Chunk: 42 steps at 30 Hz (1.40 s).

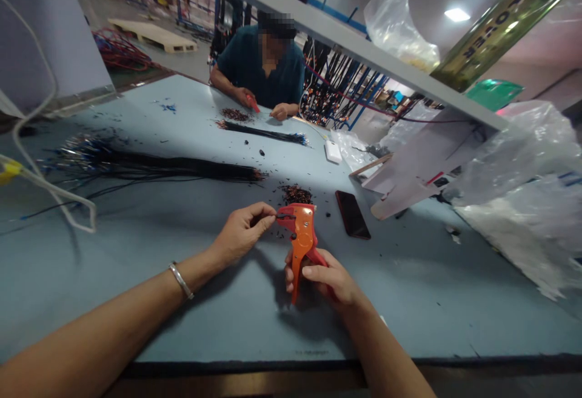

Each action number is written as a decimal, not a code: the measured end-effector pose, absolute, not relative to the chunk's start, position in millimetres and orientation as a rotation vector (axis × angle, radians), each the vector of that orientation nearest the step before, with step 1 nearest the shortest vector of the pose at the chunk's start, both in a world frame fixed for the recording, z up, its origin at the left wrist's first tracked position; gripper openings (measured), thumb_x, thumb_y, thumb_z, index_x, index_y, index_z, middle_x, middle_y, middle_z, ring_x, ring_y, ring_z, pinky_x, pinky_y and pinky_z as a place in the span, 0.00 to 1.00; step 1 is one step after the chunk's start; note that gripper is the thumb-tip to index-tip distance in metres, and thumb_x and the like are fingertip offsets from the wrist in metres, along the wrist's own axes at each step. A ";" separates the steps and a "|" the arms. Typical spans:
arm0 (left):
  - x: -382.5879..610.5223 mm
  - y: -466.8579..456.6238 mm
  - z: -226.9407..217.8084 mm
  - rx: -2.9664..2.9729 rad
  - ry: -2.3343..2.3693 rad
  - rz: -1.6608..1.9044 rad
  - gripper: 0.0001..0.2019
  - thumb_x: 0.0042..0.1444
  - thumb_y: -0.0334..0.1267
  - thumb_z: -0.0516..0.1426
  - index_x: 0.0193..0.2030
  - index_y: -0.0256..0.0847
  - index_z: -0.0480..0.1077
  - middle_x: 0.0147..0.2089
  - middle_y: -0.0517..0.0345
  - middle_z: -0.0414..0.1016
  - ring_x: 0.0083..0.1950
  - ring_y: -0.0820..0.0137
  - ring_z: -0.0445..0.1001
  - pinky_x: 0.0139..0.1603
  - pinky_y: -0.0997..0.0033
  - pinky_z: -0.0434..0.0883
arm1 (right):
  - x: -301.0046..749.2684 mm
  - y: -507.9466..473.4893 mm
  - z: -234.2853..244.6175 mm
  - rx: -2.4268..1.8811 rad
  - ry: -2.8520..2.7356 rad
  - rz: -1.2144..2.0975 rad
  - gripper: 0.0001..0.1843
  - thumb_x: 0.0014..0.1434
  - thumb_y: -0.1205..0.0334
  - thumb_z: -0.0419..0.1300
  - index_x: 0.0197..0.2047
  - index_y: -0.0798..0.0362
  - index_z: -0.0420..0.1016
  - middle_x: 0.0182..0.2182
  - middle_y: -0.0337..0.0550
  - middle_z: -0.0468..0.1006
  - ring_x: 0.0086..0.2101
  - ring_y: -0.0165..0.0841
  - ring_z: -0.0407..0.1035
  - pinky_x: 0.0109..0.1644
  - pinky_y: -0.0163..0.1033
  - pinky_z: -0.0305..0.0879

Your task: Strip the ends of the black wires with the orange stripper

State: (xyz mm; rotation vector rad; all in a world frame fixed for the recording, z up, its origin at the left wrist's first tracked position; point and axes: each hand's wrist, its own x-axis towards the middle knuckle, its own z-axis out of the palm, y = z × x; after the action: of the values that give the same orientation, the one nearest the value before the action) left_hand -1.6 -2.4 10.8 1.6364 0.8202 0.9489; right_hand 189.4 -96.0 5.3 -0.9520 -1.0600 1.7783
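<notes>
My right hand (325,280) grips the handles of an orange wire stripper (301,237), jaws pointing up and away from me. My left hand (243,231) pinches a thin black wire (280,217) and holds its end at the stripper's jaws. Just beyond the tool lies a small pile of stripped wire bits (296,193). A long bundle of black wires (173,171) stretches across the blue table (409,289) to the left of my hands.
A black phone (353,214) lies right of the stripper. Clear plastic bags (522,192) and white card pieces crowd the right side. A white cable (40,186) loops at left. Across the table a person (261,65) works with another red tool beside a second wire bundle (264,133).
</notes>
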 end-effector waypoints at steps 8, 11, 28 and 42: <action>-2.3 -3.0 14.7 1.728 0.825 1.012 0.10 0.57 0.42 0.53 0.33 0.37 0.70 0.28 0.62 0.68 0.31 0.73 0.64 0.33 0.75 0.62 | 188.9 -95.4 4.3 -0.956 -1.157 1.711 0.16 0.51 0.55 0.66 0.37 0.59 0.72 0.28 0.43 0.73 0.26 0.32 0.70 0.27 0.36 0.68; -2.5 -3.5 16.2 1.744 0.823 1.025 0.10 0.57 0.41 0.53 0.33 0.37 0.70 0.29 0.61 0.68 0.31 0.73 0.64 0.34 0.75 0.63 | 188.1 -96.4 5.1 -0.975 -1.171 1.681 0.15 0.52 0.55 0.65 0.35 0.58 0.71 0.25 0.41 0.72 0.23 0.31 0.69 0.24 0.35 0.67; -2.9 -6.1 14.7 1.776 0.918 1.053 0.10 0.56 0.41 0.53 0.32 0.36 0.71 0.26 0.62 0.68 0.28 0.74 0.63 0.30 0.76 0.60 | 180.8 -99.6 -3.4 -1.077 -1.175 1.578 0.18 0.53 0.50 0.64 0.28 0.56 0.66 0.18 0.35 0.67 0.17 0.26 0.63 0.17 0.30 0.60; -1.7 -6.3 14.1 1.729 0.917 1.081 0.11 0.56 0.42 0.54 0.32 0.36 0.71 0.25 0.62 0.68 0.28 0.74 0.63 0.29 0.76 0.61 | 172.8 -99.3 -4.4 -1.114 -1.071 1.495 0.22 0.51 0.48 0.66 0.22 0.54 0.61 0.13 0.30 0.62 0.11 0.22 0.56 0.11 0.27 0.52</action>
State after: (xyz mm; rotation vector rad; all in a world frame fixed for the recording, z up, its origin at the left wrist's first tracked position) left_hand -1.7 -6.3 14.1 1.7293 0.9172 1.0813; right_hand 172.8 -99.3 -4.4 -1.1143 -1.0713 1.4953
